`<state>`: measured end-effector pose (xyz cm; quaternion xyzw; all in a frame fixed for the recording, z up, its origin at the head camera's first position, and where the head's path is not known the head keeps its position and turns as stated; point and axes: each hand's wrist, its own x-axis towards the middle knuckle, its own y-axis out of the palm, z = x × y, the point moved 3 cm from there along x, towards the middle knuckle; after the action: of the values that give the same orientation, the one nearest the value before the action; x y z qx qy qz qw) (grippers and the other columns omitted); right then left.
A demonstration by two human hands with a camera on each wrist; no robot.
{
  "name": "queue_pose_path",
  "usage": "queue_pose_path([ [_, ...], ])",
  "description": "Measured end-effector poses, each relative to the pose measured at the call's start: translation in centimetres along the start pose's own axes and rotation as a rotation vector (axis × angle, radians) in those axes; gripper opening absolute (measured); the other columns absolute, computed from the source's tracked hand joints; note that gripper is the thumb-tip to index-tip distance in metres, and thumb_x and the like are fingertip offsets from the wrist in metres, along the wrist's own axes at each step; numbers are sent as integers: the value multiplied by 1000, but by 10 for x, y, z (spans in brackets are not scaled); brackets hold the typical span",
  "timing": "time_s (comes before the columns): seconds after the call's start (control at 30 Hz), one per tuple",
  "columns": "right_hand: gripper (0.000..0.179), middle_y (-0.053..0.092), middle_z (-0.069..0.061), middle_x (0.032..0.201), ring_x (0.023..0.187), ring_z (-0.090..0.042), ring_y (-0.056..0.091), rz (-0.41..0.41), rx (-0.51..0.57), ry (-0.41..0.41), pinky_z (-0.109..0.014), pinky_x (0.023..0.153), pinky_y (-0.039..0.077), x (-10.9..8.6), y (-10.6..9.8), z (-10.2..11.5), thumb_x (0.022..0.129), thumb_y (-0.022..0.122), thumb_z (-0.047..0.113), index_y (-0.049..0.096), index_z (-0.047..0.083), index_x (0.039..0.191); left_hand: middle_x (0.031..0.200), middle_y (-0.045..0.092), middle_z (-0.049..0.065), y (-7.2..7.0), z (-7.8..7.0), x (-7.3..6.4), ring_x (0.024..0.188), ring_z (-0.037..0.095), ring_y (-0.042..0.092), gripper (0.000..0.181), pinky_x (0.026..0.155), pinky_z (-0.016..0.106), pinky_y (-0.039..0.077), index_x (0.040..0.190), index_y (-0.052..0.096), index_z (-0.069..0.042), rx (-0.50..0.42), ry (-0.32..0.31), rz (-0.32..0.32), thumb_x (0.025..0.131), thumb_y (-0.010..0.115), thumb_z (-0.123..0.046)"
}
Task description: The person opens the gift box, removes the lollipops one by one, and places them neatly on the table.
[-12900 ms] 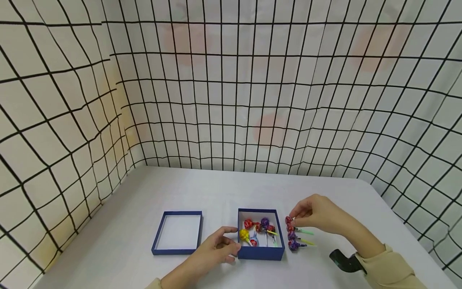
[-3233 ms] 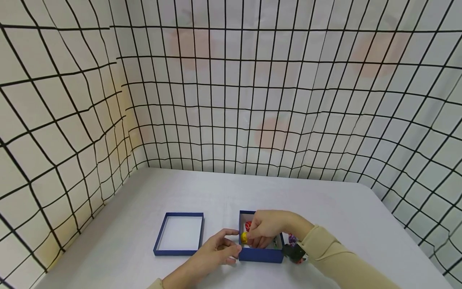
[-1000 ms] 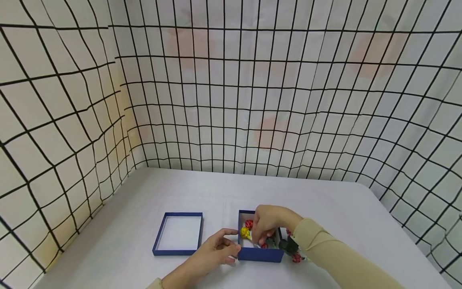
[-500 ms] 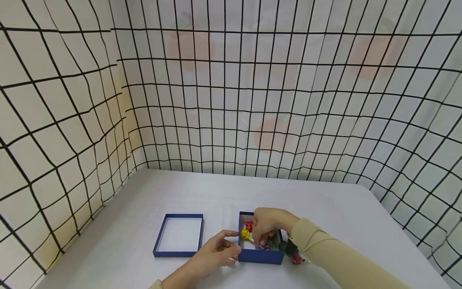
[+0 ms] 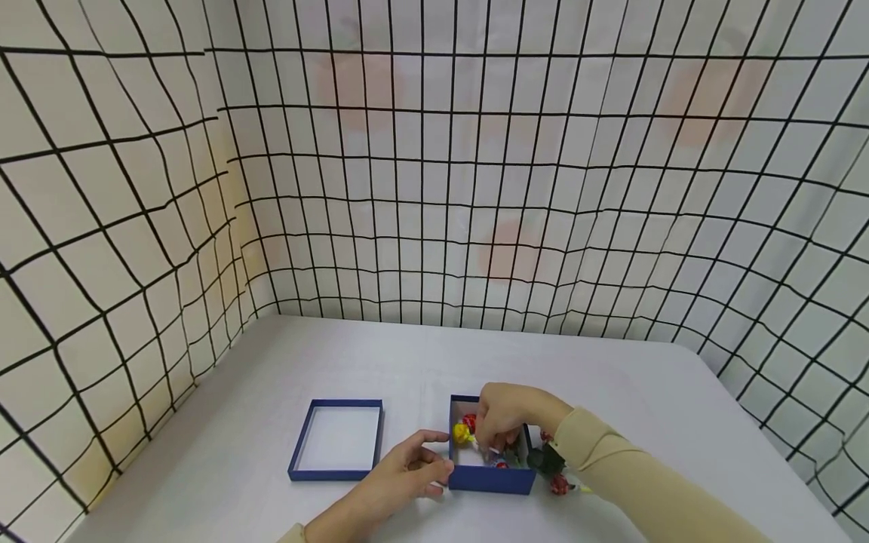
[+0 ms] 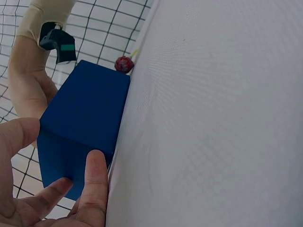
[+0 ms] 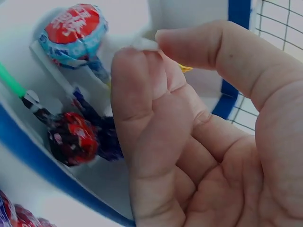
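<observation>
A blue box [image 5: 492, 478] with a white inside stands on the white table, holding several wrapped lollipops. My left hand [image 5: 410, 464] is at its left side, fairly straight fingertips at the wall and near front corner. My right hand [image 5: 498, 418] reaches inside; in the right wrist view its thumb and forefinger pinch a small white end, apparently a lollipop stick [image 7: 146, 44]. A yellow lollipop [image 5: 462, 433] and a red one [image 5: 469, 420] lie left of that hand. A red-and-blue lollipop [image 7: 73, 35] and a dark-red one [image 7: 73, 139] lie beside the fingers. The hand hides the box's middle.
A shallow blue lid [image 5: 337, 443], white inside, lies left of the box. Right of the box, a red lollipop [image 5: 560, 484] and others lie partly hidden under my right sleeve [image 5: 611, 467] and a dark wrist device [image 5: 545, 458]. Netting [image 5: 444, 188] rises behind the table.
Long before, the right hand was at the lollipop row right of the box; it has since moved into the box. Lately its fingers shift slightly there. The left hand stays put.
</observation>
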<state>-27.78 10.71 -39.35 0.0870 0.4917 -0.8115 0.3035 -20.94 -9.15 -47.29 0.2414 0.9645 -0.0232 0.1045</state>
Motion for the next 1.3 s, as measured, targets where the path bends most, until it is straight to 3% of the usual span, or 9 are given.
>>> queue_pose_path([
  [0.47,2,65,3,69,64,-11,54,-64,132,-134,-22,58,51,-20,-28,-8,85,79,8,80,7,83,114,67,9,0,-2,-1,97,16,66,56,87,33,65,154,50,-3,5,29,1,105,70,-22],
  [0.67,10,69,5,75,71,-14,55,-94,156,-185,-26,60,45,-29,-41,-22,87,79,14,82,5,91,113,67,9,0,-1,-1,97,17,67,55,87,32,66,153,51,-4,-2,22,-6,105,71,-22],
  [0.83,14,73,4,82,77,-16,59,-111,189,-218,-31,65,51,-39,-47,-37,90,79,17,82,4,96,113,67,10,1,-1,-1,96,17,67,54,87,33,66,152,52,-4,3,23,-8,105,71,-21],
  [1.03,15,71,2,84,78,-17,57,-143,242,-202,-28,65,48,-53,-52,-60,96,77,20,82,7,102,112,67,9,1,-2,-2,96,17,67,53,87,32,66,152,52,-4,9,30,-4,105,71,-20],
  [1.3,22,78,-6,104,87,-17,56,-160,317,-170,-28,65,44,-70,-55,-96,100,73,23,81,4,110,113,67,10,2,-3,-2,97,18,67,53,87,32,66,152,51,-3,4,39,2,105,70,-20],
])
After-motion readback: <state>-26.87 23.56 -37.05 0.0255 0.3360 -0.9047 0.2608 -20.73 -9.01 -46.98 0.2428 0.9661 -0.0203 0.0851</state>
